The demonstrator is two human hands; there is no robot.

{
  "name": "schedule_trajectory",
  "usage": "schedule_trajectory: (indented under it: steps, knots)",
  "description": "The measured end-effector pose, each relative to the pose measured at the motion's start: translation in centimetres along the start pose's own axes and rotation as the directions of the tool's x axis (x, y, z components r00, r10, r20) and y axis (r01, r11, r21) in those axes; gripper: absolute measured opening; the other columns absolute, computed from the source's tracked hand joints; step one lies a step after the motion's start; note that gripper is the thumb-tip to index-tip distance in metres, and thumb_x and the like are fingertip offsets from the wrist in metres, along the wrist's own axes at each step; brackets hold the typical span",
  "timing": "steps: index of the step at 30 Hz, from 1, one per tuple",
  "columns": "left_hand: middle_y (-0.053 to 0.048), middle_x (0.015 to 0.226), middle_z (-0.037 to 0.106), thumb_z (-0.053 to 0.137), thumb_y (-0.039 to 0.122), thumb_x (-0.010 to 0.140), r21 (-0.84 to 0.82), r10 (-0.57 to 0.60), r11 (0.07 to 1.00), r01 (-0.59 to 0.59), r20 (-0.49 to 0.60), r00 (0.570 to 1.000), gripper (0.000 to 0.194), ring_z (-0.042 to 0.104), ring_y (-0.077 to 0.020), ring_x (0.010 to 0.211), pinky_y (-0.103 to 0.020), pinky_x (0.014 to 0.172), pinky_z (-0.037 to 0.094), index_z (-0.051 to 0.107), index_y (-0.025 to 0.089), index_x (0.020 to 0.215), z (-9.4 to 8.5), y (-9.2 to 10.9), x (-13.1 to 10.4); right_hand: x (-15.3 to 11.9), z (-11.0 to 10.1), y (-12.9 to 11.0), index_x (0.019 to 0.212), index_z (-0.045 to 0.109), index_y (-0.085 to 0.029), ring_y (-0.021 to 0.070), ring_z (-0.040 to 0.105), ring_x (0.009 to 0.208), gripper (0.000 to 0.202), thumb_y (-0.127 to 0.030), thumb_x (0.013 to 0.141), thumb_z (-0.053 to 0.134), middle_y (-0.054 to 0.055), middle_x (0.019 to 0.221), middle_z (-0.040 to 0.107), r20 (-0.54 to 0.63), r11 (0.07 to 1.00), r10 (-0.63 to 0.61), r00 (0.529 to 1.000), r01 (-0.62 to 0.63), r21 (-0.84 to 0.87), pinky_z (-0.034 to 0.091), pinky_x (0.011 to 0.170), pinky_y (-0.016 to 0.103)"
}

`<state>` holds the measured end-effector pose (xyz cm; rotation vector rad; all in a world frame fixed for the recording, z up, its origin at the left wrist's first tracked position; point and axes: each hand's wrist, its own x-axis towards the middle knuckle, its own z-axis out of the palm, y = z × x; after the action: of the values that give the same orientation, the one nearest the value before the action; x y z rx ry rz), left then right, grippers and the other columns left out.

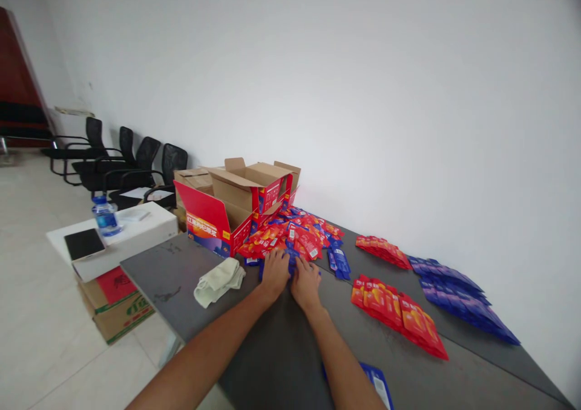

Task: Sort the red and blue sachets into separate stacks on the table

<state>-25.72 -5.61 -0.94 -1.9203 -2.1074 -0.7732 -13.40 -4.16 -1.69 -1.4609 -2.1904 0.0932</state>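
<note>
My left hand [275,272] and my right hand [306,282] are side by side at the near edge of a loose heap of red pouches [306,240]. Their fingers curl round some blue pouches [292,257] between them, largely covered by the hands. Just right of my right hand lie a few other blue pouches [339,263]. Below my right forearm, another blue pouch [376,383] shows, partly hidden by the arm.
Overlapping red pouches lie in a near row [394,313] and a far row [384,251], beside rows of blue pouches [463,295]. Open red cartons [213,228] stand behind the heap on the grey table [154,277]. A white cloth [219,282] lies left.
</note>
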Motion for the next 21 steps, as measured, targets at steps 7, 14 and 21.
schedule_trajectory:
  steps: [7, 14, 21]
  knots:
    - [-0.015, 0.118, 0.062, 0.039, 0.014, 0.091, 0.071, -0.109, 0.991, 0.116, -0.097, 0.989, 0.033, 0.050, -0.0299, 0.112, -0.044, 0.094, 0.039, 0.068, 0.017, 0.107, 1.0, -3.1, 1.6, 0.4, 0.8, -1.4, 0.139, 0.051, -0.022, 0.0283, 0.040, 0.126, 0.051, -0.021, 0.090, 0.040, 0.005, 0.143, 0.049, 0.022, 1.000, -0.007, 1.000, 0.006, 0.028, 0.032, 0.102, 0.040]
    - [-0.012, 0.107, 0.065, 0.040, 0.009, 0.087, 0.080, -0.131, 0.987, 0.141, -0.117, 0.984, 0.031, 0.055, -0.0263, 0.105, -0.040, 0.092, 0.042, 0.068, 0.016, 0.099, 1.5, -3.7, 2.3, -0.8, -0.3, 0.1, 0.136, 0.054, -0.025, 0.0279, 0.042, 0.124, 0.047, -0.023, 0.090, 0.041, 0.005, 0.142, 0.050, 0.022, 0.997, 0.053, 0.998, -0.055, 0.062, 0.037, 0.097, 0.038]
    - [-0.008, 0.100, 0.064, 0.039, 0.008, 0.088, -0.028, -0.025, 0.999, 0.022, -0.141, 0.990, 0.028, 0.054, -0.0237, 0.103, -0.039, 0.098, 0.038, 0.064, 0.020, 0.095, 0.3, -0.7, 1.1, -1.6, -1.7, 1.1, 0.128, 0.059, -0.019, 0.0237, 0.048, 0.124, 0.043, -0.024, 0.090, 0.040, 0.010, 0.134, 0.058, -0.037, 0.970, 0.062, 0.997, -0.051, 0.237, 0.034, 0.104, 0.035]
